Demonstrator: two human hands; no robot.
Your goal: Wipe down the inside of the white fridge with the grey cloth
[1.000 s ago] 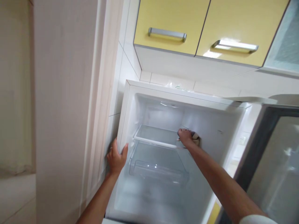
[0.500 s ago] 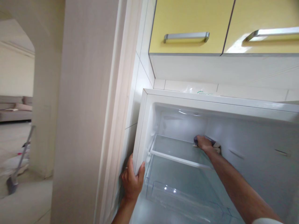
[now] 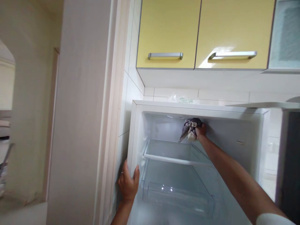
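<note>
Inside the upper compartment, a grey-and-beige cloth (image 3: 187, 127) is positioned close to the ceiling, above the rear of the glass shelf (image 3: 170, 149). Half a second earlier, the cloth sits lower, at the shelf's rear right corner, largely covered by the hand; now it is raised, and most of the bundle is exposed to the left of the right hand (image 3: 201, 130). Whether the cloth touches the rear wall cannot be determined. The fingers of the right hand are mostly concealed by the cloth and are hard to make out.

The right grip is closed on the right-hand part of the cloth; the remainder projects leftward, with one corner hanging down. The forearm extends along the right interior wall and hides part of it, together with the right end of the shelf. The clear drawer (image 3: 178, 197) below is blurred, and the bottom of the refrigerator (image 3: 161, 107) is cut off.

The left hand (image 3: 128, 184) remains at the left front edge, thumb on the front frame, fingers on the outer side, thumb and fingers apart. At the right, the dark door (image 3: 290, 165) is back in view but cropped. Yellow cupboards (image 3: 167, 31) are mounted above.
</note>
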